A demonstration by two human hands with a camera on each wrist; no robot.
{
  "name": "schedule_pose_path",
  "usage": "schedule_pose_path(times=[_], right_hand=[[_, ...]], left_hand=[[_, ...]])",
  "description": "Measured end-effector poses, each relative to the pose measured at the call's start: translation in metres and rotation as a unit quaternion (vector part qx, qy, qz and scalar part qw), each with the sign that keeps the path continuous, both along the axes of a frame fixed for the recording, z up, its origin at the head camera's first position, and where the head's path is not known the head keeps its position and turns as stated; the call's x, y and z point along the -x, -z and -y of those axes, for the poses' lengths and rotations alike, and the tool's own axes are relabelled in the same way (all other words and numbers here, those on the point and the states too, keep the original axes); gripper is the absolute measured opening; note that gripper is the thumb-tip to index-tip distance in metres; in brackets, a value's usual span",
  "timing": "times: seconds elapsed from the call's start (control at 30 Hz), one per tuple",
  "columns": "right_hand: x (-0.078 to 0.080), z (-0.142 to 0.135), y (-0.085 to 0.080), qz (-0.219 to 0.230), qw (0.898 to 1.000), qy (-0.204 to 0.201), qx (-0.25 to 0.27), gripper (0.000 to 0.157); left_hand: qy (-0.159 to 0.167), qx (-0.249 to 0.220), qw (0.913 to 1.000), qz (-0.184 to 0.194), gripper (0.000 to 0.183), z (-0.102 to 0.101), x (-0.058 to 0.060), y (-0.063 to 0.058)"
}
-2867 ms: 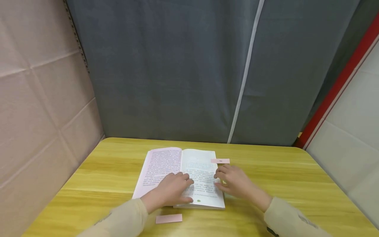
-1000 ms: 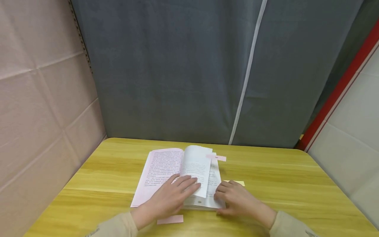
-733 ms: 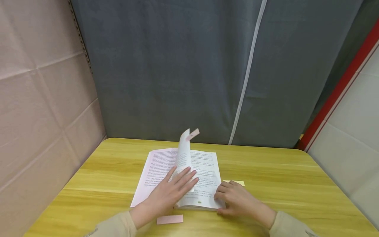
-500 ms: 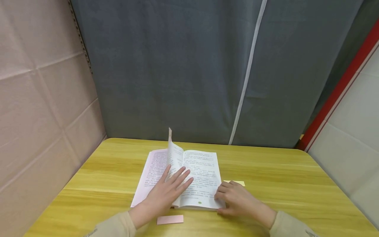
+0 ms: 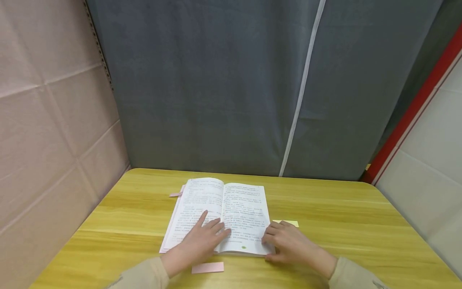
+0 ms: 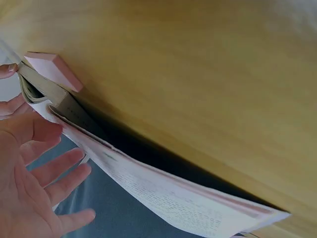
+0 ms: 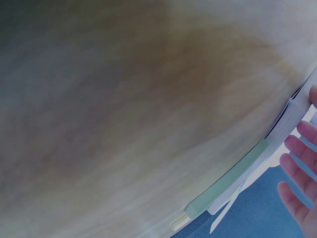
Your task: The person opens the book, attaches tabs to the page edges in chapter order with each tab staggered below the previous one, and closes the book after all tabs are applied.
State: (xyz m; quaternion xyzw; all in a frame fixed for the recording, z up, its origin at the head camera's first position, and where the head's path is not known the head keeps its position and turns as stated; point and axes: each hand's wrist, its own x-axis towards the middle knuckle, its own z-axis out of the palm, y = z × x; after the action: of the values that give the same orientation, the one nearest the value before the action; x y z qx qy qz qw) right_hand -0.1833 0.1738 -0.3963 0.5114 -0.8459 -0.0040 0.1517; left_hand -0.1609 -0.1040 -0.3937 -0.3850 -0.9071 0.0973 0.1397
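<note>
- Head view: an open paperback book with white printed pages (image 5: 245, 212) lies on the yellow wood-grain table (image 5: 343, 212). The left hand (image 5: 201, 241), fingers apart, is over the lower part near the spine; the right hand (image 5: 290, 245), fingers bent and close together, is at the lower right corner. A thin pink paper tab (image 5: 175, 194) juts past the left edge, a pink oblong note pad (image 5: 207, 267) lies just below the book, and a yellow paper strip (image 5: 288, 223) shows beyond the right hand. To settle the left page well, I'd stroke outward from the spine with flat fingers, sparing the tab.
- Left wrist view: the left fingers are spread, gripping nothing.
- Right wrist view: the fingers stand apart beside the page edges; I can't tell whether they pinch the corner. Steady, light pressure there should suffice.
</note>
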Motion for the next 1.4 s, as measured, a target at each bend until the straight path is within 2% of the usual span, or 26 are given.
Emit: schedule_pose_path(times=[0.2, 0.4, 0.77, 1.2, 1.4], right_hand=[[0.000, 0.000, 0.000, 0.001, 1.000, 0.000, -0.002, 0.030], [0.000, 0.000, -0.001, 0.005, 1.000, 0.001, -0.007, 0.031], [0.000, -0.001, 0.000, -0.003, 1.000, 0.001, 0.000, 0.032], [-0.001, -0.002, 0.000, 0.004, 1.000, 0.006, 0.000, 0.034], [-0.002, -0.002, 0.000, 0.001, 1.000, 0.006, 0.003, 0.037]], left_hand=[[0.010, -0.040, 0.9988, 0.028, 0.037, -0.005, -0.001, 0.001], [0.000, -0.040, 0.9987, 0.032, 0.055, -0.010, 0.002, 0.002], [0.007, -0.096, 0.9951, 0.025, 0.057, -0.008, 0.007, 0.000], [0.001, -0.131, 0.9901, 0.052, 0.070, 0.005, 0.011, 0.000], [-0.010, -0.137, 0.9881, 0.069, 0.069, 0.011, 0.009, -0.002]])
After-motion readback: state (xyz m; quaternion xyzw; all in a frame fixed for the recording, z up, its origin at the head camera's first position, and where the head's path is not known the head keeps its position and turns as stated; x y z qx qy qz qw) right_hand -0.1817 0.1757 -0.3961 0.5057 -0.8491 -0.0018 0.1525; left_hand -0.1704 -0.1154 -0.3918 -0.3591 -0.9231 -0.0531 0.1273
